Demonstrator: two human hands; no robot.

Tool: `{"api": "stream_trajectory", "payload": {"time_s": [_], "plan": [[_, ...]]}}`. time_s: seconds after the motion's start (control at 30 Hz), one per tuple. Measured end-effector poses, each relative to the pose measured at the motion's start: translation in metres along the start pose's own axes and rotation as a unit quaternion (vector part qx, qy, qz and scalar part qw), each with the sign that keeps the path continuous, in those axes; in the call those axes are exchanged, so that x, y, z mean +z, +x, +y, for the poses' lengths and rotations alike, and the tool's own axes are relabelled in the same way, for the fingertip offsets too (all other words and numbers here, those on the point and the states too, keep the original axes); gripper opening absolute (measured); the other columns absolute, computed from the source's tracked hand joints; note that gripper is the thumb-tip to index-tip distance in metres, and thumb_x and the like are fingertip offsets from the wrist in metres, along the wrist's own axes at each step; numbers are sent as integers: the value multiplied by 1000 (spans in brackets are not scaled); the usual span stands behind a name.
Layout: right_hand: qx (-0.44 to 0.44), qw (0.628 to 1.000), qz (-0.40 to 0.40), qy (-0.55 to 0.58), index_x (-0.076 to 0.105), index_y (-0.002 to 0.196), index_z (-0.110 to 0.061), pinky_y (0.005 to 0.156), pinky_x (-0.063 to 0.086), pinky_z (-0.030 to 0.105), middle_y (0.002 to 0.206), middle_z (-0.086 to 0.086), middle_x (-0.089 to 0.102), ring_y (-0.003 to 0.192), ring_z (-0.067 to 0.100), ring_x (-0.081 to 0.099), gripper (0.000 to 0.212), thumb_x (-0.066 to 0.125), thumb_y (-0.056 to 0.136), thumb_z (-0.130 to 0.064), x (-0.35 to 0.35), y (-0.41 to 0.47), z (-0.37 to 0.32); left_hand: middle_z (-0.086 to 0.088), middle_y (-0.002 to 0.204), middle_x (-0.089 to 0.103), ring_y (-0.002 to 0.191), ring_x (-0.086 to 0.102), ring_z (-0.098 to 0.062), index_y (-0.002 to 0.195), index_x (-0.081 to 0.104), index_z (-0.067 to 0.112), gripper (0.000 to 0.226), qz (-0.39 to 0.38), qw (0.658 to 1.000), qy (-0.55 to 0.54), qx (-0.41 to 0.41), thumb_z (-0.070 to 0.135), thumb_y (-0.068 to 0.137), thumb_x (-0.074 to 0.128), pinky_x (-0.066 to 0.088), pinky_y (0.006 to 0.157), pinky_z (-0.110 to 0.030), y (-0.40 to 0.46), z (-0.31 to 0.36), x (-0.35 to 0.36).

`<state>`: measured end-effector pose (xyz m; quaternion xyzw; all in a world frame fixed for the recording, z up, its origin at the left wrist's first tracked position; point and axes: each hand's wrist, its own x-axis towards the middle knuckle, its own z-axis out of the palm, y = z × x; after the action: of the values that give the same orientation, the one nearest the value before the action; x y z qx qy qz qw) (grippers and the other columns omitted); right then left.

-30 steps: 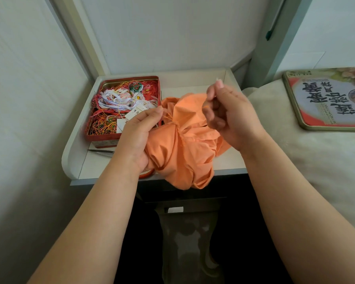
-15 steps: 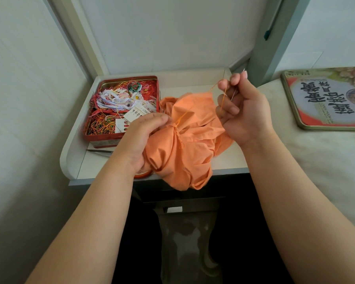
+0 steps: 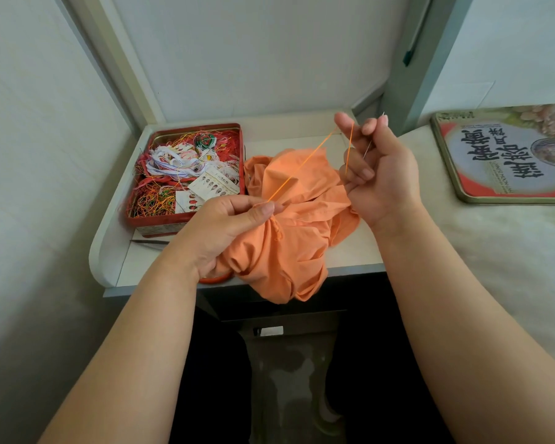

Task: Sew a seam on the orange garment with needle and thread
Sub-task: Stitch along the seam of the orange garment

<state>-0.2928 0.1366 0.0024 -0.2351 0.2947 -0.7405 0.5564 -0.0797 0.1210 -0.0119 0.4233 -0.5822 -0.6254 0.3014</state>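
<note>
A: A person's left hand bunches the orange garment at the front of a small white shelf, thumb and fingers pinching a gathered fold of the soft, creased cloth. Part of the fabric spills over the shelf's front edge.

B: And the other hand?

A: The right hand is raised above and to the right of the cloth, well apart from the left. Its fingers are curled around a thin steel needle, whose tip pokes up past the fingertips. Orange thread runs taut in a straight diagonal from the pinched fold up to the right hand, and a second strand hangs down across the fingers.

B: What lies around them?

A: Just left of the garment sits a rectangular red metal tin, open, stuffed with tangled threads in orange, red, green and white, plus small printed paper cards. A dark slim tool lies on the shelf in front of the tin; what it is cannot be told. To the right, on a pale fuzzy surface, rests a flat printed tin lid with rounded corners and a gold rim.
</note>
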Motion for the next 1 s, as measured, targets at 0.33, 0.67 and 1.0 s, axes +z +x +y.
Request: {"api": "stream_trajectory", "payload": {"time_s": [0.33, 0.67, 1.0], "plan": [[-1, 996, 24, -84, 44, 73, -18, 38, 23, 19, 107, 4, 72, 37, 7, 19, 35, 33, 105, -27, 3, -4, 0, 12, 80, 74, 80, 66, 4, 88, 70, 15, 7, 47, 996, 30, 63, 17, 82, 66, 47, 72, -8, 3, -3, 1], [-53, 985, 90, -140, 53, 74, -16, 41, 24, 22, 91, 4, 73, 42, 11, 27, 37, 37, 105, -31, 0, -2, 1, 9, 83, 74, 86, 66, -1, 80, 75, 23, 12, 62, 991, 97, 69, 16, 86, 67, 45, 84, -23, 3, -3, -8], [-37, 828, 54, -557, 63, 91, -20, 55, 37, 23, 62, -6, 47, 53, 8, 43, 36, 34, 104, -37, 15, -12, 23, 26, 87, 71, 87, 60, 15, 91, 71, 32, 16, 72, 982, 146, 98, 22, 94, 58, 41, 76, -1, 2, -3, -13]]}}
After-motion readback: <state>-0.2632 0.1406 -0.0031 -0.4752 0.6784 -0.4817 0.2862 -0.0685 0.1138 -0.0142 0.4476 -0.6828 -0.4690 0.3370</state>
